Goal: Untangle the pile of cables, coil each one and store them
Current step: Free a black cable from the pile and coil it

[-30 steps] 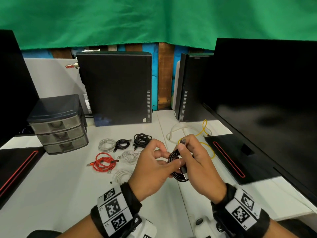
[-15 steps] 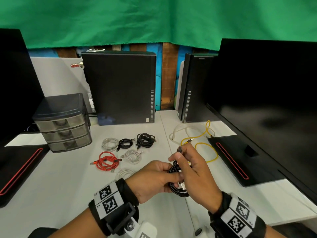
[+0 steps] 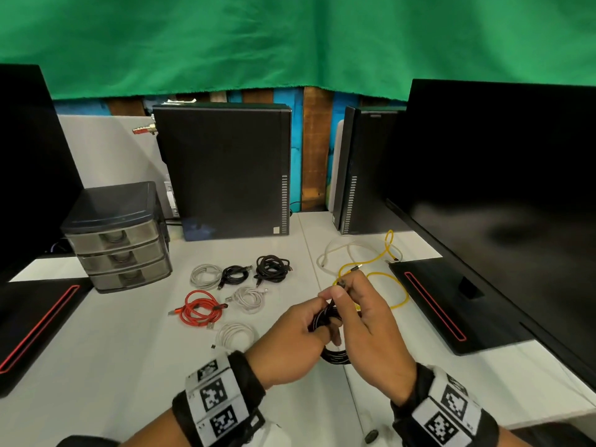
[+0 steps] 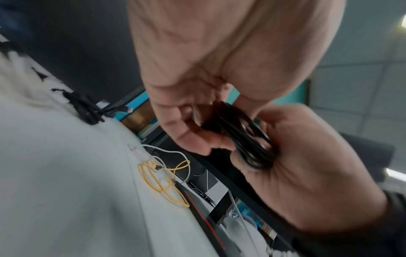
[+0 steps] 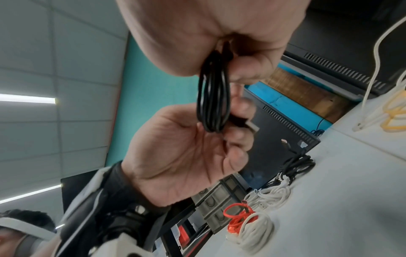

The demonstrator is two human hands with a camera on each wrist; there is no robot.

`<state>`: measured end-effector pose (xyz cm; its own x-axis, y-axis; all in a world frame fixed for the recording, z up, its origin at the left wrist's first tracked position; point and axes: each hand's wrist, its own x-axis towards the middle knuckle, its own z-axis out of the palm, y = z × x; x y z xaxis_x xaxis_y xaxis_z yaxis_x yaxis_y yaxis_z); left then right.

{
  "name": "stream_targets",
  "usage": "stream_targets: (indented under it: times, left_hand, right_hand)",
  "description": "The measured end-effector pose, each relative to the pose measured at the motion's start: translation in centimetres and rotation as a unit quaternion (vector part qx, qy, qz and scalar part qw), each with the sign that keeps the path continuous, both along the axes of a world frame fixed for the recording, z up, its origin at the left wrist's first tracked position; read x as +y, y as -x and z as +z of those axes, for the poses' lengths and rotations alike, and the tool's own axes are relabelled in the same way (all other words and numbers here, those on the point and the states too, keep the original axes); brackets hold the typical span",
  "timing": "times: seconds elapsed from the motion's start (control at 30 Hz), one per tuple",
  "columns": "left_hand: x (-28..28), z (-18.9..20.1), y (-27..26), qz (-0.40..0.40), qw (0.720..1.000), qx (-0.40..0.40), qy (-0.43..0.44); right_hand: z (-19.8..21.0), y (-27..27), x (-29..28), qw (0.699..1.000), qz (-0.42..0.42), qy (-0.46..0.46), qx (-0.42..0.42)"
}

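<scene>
Both hands hold one coiled black cable [image 3: 333,355] above the white desk [image 3: 96,366]. My left hand [image 3: 300,330] grips the bundle of loops [image 5: 214,104]. My right hand [image 3: 361,311] holds the same coil [image 4: 243,139] and pinches its free end near the plug [image 3: 342,283] at the fingertips. Behind the hands a yellow cable [image 3: 392,285] and a cream cable [image 3: 342,250] lie loose and intertwined. Several coiled cables lie to the left: a red one [image 3: 200,308], white ones [image 3: 235,335] and black ones [image 3: 272,267].
A grey three-drawer organizer [image 3: 119,250] stands at the left, drawers closed. Two black computer towers [image 3: 225,172] stand at the back. A large monitor [image 3: 503,188] with its base [image 3: 451,304] fills the right; another monitor base [image 3: 29,327] lies left.
Both hands have kept their hold on the black coil; the right hand's fingers with the cable end shifted around the bundle. The view has shifted slightly.
</scene>
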<state>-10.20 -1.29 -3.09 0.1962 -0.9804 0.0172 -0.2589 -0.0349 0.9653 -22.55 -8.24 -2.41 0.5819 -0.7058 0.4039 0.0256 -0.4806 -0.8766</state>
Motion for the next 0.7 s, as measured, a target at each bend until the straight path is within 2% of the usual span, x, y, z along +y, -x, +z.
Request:
stream_targets:
  times: [0.1,0.17,0.27,0.3,0.37,0.47,0.57,0.63,0.7]
  left_hand:
    - [-0.1,0.6,-0.8,-0.021,0.996,0.079,-0.022]
    - [-0.1,0.5,-1.1,-0.018,0.997,0.068,-0.018]
    - [0.1,0.2,-1.4,-0.022,0.999,0.041,-0.020]
    - [0.1,0.1,-1.6,-0.028,0.999,0.038,-0.026]
    - [0.1,0.2,-2.2,-0.035,0.999,0.027,-0.025]
    - [0.2,0.2,-3.4,-0.024,0.997,-0.072,0.010]
    - [0.4,-0.3,-4.7,-0.017,0.986,-0.166,0.000]
    - [0.8,-0.3,-5.5,-0.022,0.983,-0.178,-0.020]
    - [1.1,-0.2,-6.2,-0.022,0.983,-0.178,-0.028]
  right_hand:
    - [0.5,0.1,-0.6,0.999,-0.026,-0.024,-0.035]
    - [0.5,0.1,-0.9,0.997,-0.039,-0.037,-0.051]
    - [0.3,0.0,-1.0,0.996,-0.063,-0.004,-0.058]
    - [0.3,-0.1,-1.1,0.996,-0.057,-0.014,-0.060]
    - [0.6,-0.1,-1.3,0.994,-0.017,-0.094,-0.058]
    - [1.3,-0.1,-1.9,0.975,0.061,-0.213,0.012]
    - [1.7,-0.2,-2.2,0.961,0.122,-0.220,0.114]
    - [1.8,-0.5,-2.1,0.955,0.143,-0.212,0.153]
    - [1.7,-1.0,-2.0,0.959,0.127,-0.198,0.160]
